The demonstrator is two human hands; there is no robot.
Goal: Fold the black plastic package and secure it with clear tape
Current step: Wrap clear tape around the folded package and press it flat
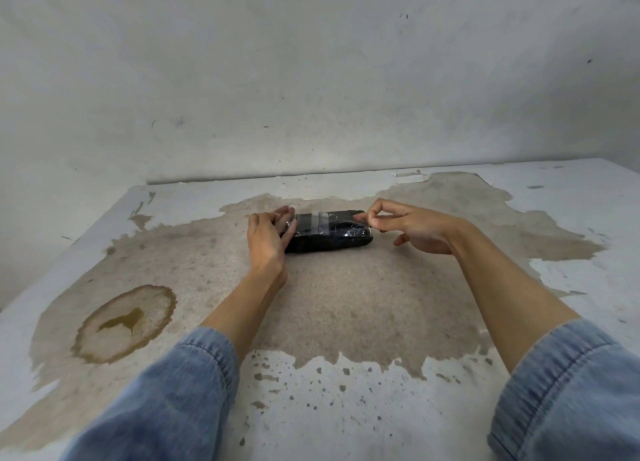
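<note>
We see a scuffed white wall behind a white tabletop. Its paint is worn away to a wide brown patch, and a ring-shaped stain sits at the left. Two arms in blue denim sleeves reach in. The black package lies folded flat on the patch, toward the tabletop's far edge, between the hands. We find the left hand resting on its left end, fingers straight and close together on the plastic. The right hand is at its right end, thumb and forefinger pinched on clear tape, the other fingers loosely curled. Pale strips cross the package's top.
</note>
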